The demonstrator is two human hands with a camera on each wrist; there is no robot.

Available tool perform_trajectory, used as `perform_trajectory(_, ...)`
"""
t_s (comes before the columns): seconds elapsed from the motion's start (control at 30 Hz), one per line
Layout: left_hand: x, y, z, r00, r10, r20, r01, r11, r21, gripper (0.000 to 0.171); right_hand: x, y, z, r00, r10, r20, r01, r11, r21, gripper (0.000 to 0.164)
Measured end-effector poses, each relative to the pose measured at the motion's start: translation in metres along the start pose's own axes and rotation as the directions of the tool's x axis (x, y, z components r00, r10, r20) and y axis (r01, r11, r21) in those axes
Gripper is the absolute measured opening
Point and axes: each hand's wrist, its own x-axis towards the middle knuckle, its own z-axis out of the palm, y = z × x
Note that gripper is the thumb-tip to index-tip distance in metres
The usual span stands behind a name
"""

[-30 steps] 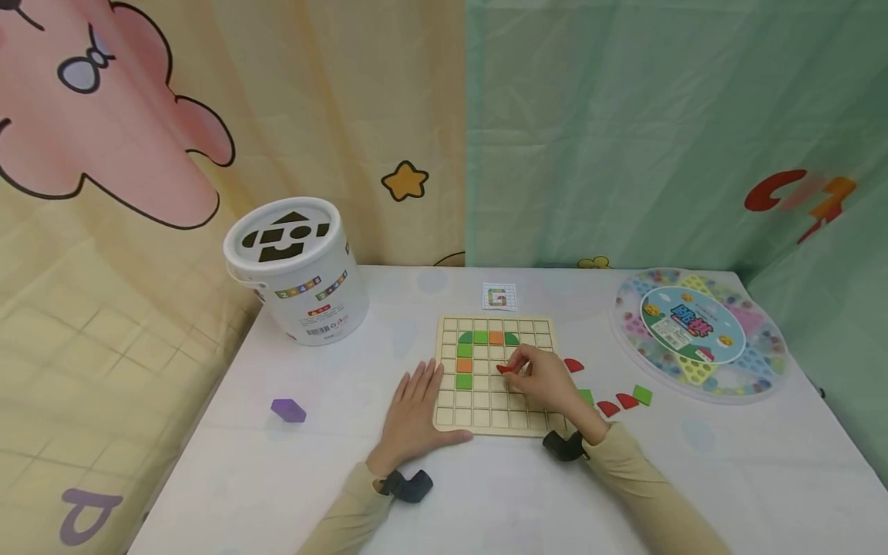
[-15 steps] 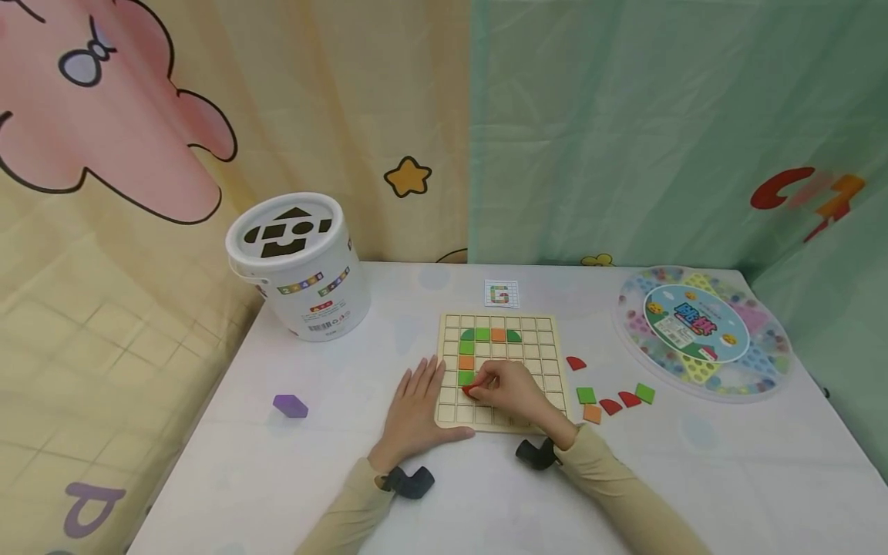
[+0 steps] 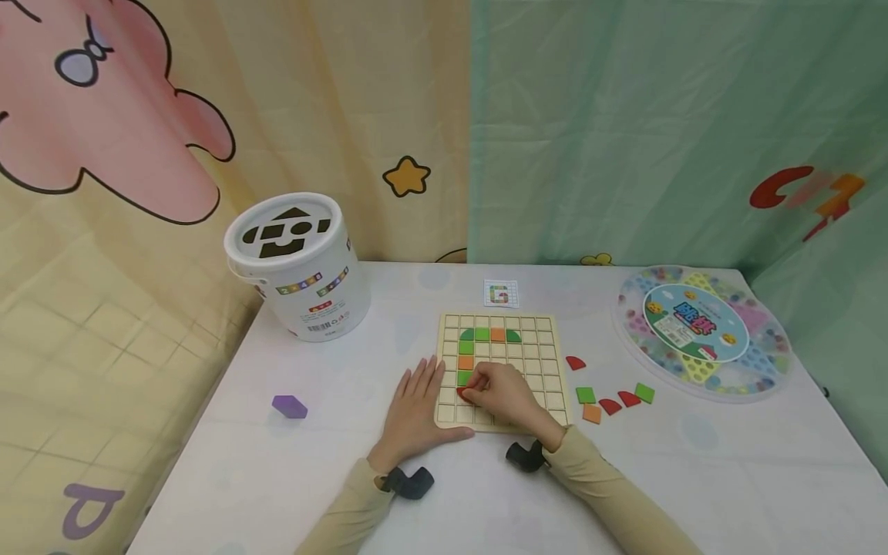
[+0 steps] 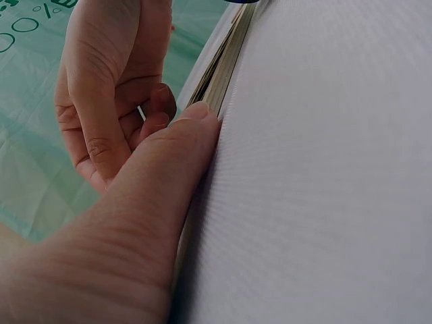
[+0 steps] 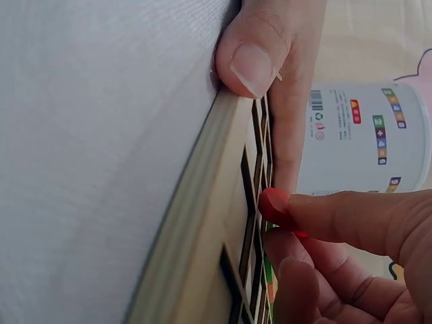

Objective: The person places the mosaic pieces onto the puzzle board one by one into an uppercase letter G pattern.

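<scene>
While the left hand point(image 3: 416, 408) lies with straight, spread fingers on the left edge of a grid board point(image 3: 548, 370), its thumb along the near edge, the right hand point(image 3: 505, 391) pinches a red piece point(image 3: 461, 394) between thumb and finger. That piece is at the board, just below a column of green and orange squares point(image 3: 465, 362); whether it sits flat in its cell cannot be told. At the column's top is a dark green corner piece point(image 3: 467, 334). A small card point(image 3: 501, 294) lies beyond the board on the white worktop point(image 3: 486, 493), loose pieces point(image 3: 610, 407) to the right, a white bucket point(image 3: 312, 285) and a purple block point(image 3: 290, 406) to the left.
</scene>
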Motion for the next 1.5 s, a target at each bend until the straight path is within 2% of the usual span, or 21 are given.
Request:
perform_trajectory(0.63, 0.000, 0.000, 0.001, 1.000, -0.004, 0.001, 0.004, 1.000, -0.002, 0.117, 0.002, -0.004, -0.002, 1.000, 0.000, 0.016, 0.003, 0.987, -0.159, 0.020)
perform_trajectory(1.03, 0.000, 0.000, 0.000, 1.000, 0.000, -0.001, 0.000, 1.000, -0.008, 0.116, 0.002, -0.001, -0.003, 1.000, -0.003, 0.017, 0.006, 0.981, -0.193, 0.025)
perform_trajectory(1.23, 0.000, 0.001, -0.001, 1.000, 0.002, -0.006, -0.002, 1.000, -0.016, 0.117, 0.000, 0.002, -0.005, 0.999, -0.028, 0.026, 0.033, 0.981, -0.192, 0.024)
perform_trajectory(1.37, -0.001, 0.001, -0.001, 1.000, 0.013, -0.026, -0.014, 1.000, -0.021, 0.116, -0.006, 0.006, -0.013, 0.999, -0.020, 0.037, 0.026, 0.986, -0.167, 0.021)
perform_trajectory(1.5, -0.002, 0.001, -0.002, 0.999, 0.017, -0.031, -0.018, 1.000, -0.020, 0.116, -0.015, 0.013, -0.029, 1.000, 0.007, 0.022, -0.004, 0.990, -0.143, 0.018)
